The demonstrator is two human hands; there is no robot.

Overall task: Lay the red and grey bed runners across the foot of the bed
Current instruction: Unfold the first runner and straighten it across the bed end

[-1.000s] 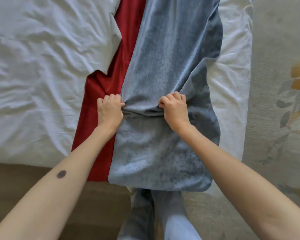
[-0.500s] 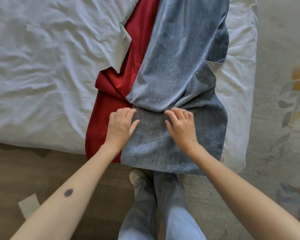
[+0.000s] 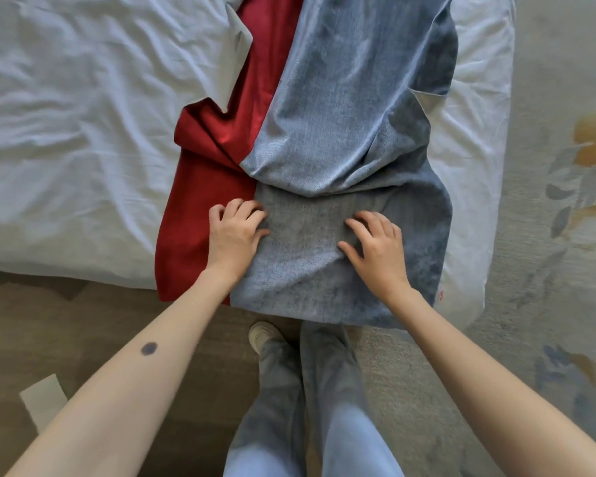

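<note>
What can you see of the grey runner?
The grey runner is a blue-grey woven cloth lying on the white sheet, running away from the person, its near end hanging over the sheet's edge. A loose fold bunches across its middle. Its left edge lies against the red runner. The left hand rests at that edge, the right hand on the flat lower part, fingers bent.

- Two runners lie side by side on the bed (image 3: 66, 132), the left runner (image 3: 193, 235) touching the right runner (image 3: 341, 132).
- Their near ends hang over the bed's near edge.
- The left hand (image 3: 233, 235) rests where they meet, and the right hand (image 3: 375, 249) rests on the right runner.
- A rug (image 3: 547, 253) lies right of the bed.
</note>
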